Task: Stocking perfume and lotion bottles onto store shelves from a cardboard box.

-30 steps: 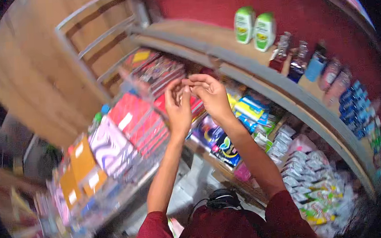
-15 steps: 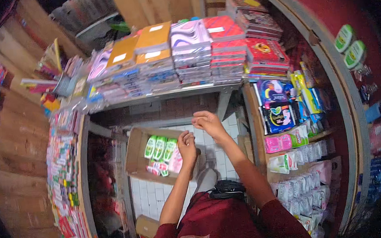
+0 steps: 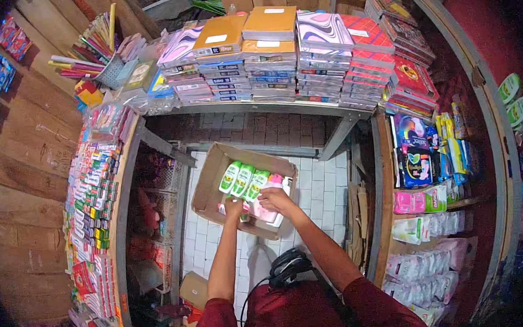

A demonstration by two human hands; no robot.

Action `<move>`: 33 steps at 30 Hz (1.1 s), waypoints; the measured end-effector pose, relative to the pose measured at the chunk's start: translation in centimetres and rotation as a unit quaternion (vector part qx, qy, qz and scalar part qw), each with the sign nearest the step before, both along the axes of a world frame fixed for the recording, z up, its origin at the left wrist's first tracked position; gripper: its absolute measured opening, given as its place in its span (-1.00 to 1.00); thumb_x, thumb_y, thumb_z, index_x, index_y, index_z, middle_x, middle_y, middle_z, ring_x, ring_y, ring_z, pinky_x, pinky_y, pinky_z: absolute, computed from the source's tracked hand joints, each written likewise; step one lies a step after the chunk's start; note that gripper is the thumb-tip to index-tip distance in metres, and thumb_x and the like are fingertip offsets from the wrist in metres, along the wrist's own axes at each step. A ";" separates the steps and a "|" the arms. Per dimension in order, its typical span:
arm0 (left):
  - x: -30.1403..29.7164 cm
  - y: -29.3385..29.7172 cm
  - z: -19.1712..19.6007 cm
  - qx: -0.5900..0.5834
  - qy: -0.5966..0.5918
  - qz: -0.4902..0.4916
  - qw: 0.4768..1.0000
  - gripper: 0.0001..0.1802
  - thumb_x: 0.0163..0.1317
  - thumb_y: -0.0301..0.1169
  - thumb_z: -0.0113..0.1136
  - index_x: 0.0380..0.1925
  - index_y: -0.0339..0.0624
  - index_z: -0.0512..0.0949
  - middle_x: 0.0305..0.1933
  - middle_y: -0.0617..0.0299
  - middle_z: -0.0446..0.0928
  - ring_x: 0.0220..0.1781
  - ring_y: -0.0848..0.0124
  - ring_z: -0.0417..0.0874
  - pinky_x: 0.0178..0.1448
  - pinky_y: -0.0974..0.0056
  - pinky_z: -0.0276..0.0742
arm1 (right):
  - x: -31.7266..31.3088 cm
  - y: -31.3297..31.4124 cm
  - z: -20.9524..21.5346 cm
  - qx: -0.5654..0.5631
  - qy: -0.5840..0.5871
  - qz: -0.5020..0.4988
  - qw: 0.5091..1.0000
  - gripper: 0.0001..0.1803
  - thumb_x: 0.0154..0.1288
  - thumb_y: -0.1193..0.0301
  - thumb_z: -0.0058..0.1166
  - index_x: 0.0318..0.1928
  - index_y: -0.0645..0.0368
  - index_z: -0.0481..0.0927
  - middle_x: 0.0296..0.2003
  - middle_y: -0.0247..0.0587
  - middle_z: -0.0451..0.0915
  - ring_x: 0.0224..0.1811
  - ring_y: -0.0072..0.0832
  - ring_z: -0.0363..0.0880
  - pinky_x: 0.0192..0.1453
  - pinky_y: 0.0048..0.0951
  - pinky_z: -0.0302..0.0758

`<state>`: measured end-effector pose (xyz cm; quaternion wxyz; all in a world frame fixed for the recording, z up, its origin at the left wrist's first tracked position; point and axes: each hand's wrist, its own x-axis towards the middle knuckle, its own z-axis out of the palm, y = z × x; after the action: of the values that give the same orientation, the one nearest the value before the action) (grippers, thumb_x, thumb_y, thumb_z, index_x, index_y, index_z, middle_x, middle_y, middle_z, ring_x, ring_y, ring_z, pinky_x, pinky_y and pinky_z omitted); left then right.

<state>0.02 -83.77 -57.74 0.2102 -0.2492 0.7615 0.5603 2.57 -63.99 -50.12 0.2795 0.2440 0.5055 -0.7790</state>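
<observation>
Both hands are now lower than half a second ago, reaching into the cardboard box (image 3: 211, 183) on the floor below the counter (image 3: 282, 108). Right hand (image 3: 274, 198) is grasping a pink bottle (image 3: 266, 211) inside the box, beside the green-and-white bottles (image 3: 242, 180). Left hand (image 3: 234, 207) is touching the box's contents; its grip cannot be determined. Bottles are lying side by side, so each is reachable from above.

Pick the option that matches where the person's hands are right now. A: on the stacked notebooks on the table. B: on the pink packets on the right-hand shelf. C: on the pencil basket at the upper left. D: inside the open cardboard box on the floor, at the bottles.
D: both the left hand and the right hand reach into the open cardboard box on the tiled floor, right beside the green-and-white bottles lying in it.
</observation>
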 end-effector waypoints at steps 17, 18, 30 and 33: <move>-13.7 -5.8 -8.3 -0.164 0.100 -0.251 0.949 -0.50 -0.12 -0.48 0.18 -0.07 -0.35 0.43 -0.06 -0.24 0.47 0.05 -0.06 0.50 0.14 0.07 0.41 | -5.5 -10.4 -22.7 0.065 0.151 -0.076 0.984 -0.68 -0.11 0.38 0.12 -0.24 0.18 0.55 -0.27 -0.14 0.55 -0.25 -0.25 0.51 -0.12 -0.34 0.51; -14.2 -5.8 -9.0 -0.157 0.141 -0.243 0.947 -0.50 -0.12 -0.48 0.18 -0.07 -0.35 0.43 -0.06 -0.24 0.47 0.05 -0.06 0.50 0.14 0.07 0.41 | -6.1 -10.8 -23.7 0.182 0.318 -0.033 0.930 -0.67 -0.06 0.40 0.09 -0.20 0.21 0.55 -0.22 -0.11 0.55 -0.20 -0.24 0.51 -0.09 -0.32 0.50; -14.5 -5.1 -18.9 -0.189 -0.027 -0.264 0.946 -0.21 -0.01 -0.35 0.22 0.22 -0.40 0.12 0.32 -0.29 0.10 0.37 -0.12 0.12 0.38 -0.01 0.08 | -8.4 -14.1 -30.0 0.493 0.153 0.246 0.820 -0.52 0.09 0.34 0.01 0.02 0.34 0.44 -0.07 0.16 0.52 0.00 -0.08 0.50 0.07 -0.20 0.42; -14.1 -5.5 -18.1 -0.194 -0.002 -0.297 0.935 -0.29 0.01 -0.32 0.25 0.16 -0.35 0.23 0.17 -0.23 0.34 0.23 -0.07 0.36 0.25 0.05 0.32 | -8.7 -14.3 -29.8 0.210 0.029 -0.063 0.975 -0.52 0.06 0.35 0.13 0.01 0.33 0.46 -0.01 0.16 0.51 0.06 -0.11 0.49 0.08 -0.21 0.42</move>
<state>-14.08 -89.23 -75.84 0.3154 -0.0490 0.8945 0.3131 -6.08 -78.32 -79.91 0.1570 0.3058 0.6493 -0.6784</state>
